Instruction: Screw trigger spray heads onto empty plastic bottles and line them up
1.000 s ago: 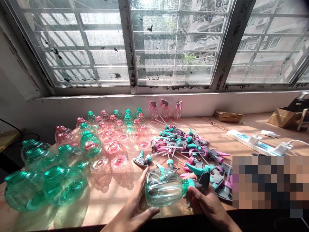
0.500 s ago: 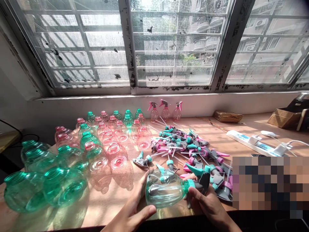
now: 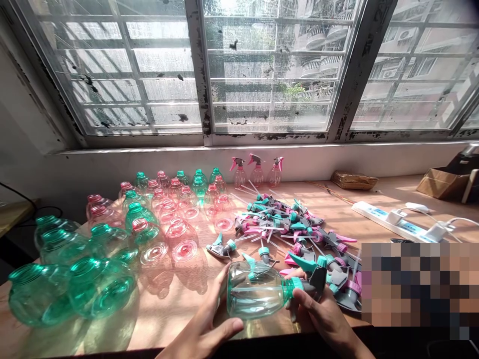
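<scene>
A clear green spray bottle (image 3: 254,294) is held on its side near the table's front edge, its neck pointing right. My left hand (image 3: 209,319) cradles the base end, thumb in front and fingers partly hidden behind. At the neck, my right hand (image 3: 318,309) pinches the teal collar (image 3: 294,288) of a grey and teal spray head. The head sits at the bottle's mouth, and its straw shows inside. Just beyond the bottle lies a loose grey and teal spray head (image 3: 221,247). Behind it spreads a pile of pink, teal and grey spray heads (image 3: 279,219).
Several open green bottles (image 3: 101,286) and pink bottles (image 3: 182,239) stand on the left. Three pink bottles with spray heads (image 3: 257,172) stand by the wall. A white power strip (image 3: 389,219), a brown packet (image 3: 354,180) and a cardboard box (image 3: 441,184) are on the right.
Both hands keep nearly the same grip and place. The bottle has turned slightly, so the straw shows more plainly inside it. The view has shifted a little.
</scene>
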{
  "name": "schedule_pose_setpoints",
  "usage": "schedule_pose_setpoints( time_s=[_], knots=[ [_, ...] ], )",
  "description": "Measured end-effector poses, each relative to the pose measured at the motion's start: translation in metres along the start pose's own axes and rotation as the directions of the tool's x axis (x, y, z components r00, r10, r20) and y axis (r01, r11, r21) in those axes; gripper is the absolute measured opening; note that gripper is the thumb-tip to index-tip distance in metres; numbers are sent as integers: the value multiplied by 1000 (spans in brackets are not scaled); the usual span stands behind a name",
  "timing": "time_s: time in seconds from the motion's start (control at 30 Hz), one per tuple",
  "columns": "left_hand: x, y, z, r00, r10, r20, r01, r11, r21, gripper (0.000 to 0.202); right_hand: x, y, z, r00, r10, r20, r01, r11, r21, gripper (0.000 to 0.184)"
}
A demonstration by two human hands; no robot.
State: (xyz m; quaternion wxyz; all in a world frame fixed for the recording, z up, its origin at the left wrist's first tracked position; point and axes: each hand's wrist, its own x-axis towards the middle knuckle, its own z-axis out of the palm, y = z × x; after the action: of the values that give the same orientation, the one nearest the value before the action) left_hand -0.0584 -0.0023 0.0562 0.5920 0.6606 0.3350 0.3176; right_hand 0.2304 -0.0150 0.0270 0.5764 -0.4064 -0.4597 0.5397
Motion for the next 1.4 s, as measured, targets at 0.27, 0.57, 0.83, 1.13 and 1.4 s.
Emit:
schedule_pose_setpoints(
  time_s=[0.27, 0.57, 0.83, 1.13, 1.4],
  knots=[
    [4, -8, 5, 995, 88, 41, -80, 982, -168, 80, 0, -1, 1, 1000, -11, -9, 11, 1000, -1, 41],
    [1, 4, 5, 999, 43, 4, -42, 998, -49, 85, -2, -4, 0, 1000, 23, -6, -24, 999, -33, 45],
    [4, -5, 6, 997, 60, 40, -53, 986, -159, 79, -1, -2, 0, 1000, 0, -5, 0, 1000, -24, 51],
    [-3, -5, 0, 999, -24, -32, 26, 997, 68, 87, -1, 1, 0, 1000, 10, 3, -10, 999, 52, 41],
    [2, -10, 1, 998, 38, 46, -33, 994, -107, 87, 0, 2, 1, 1000, 25, -1, -25, 997, 74, 45]
  ],
)
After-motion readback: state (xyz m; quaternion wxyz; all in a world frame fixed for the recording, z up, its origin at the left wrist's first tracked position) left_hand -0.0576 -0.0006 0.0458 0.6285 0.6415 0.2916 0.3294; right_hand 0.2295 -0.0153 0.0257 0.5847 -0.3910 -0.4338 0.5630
